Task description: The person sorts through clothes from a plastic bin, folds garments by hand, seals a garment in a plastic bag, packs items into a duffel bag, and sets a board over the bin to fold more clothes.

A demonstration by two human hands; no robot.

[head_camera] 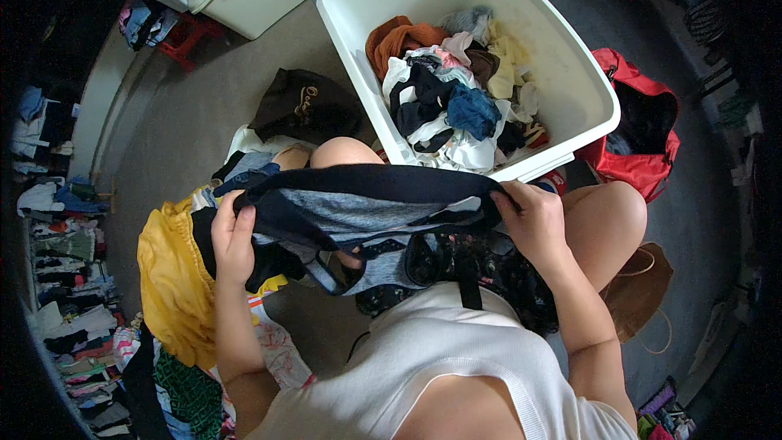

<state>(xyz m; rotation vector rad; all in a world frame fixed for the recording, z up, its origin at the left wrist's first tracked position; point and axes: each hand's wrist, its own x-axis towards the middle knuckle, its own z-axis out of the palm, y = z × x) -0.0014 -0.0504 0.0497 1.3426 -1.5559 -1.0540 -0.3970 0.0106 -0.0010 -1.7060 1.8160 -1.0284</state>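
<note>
Stretched across my lap is a grey marled garment with a wide black waistband. My left hand grips one end of the band, and my right hand pinches the other end. Below the band hang grey straps and cut-out edges; the garment's full shape is hard to make out. Just beyond my knees stands a large white plastic bin, holding a mixed heap of clothes. On that heap a crumpled dark blue cloth lies beside black and white pieces, with a rust-orange knit at the back.
Yellow fabric drapes over a clothes pile at my left. A black bag with lettering lies left of the bin. To the right are an unzipped red bag and a brown paper bag. A lidded white box stands far left.
</note>
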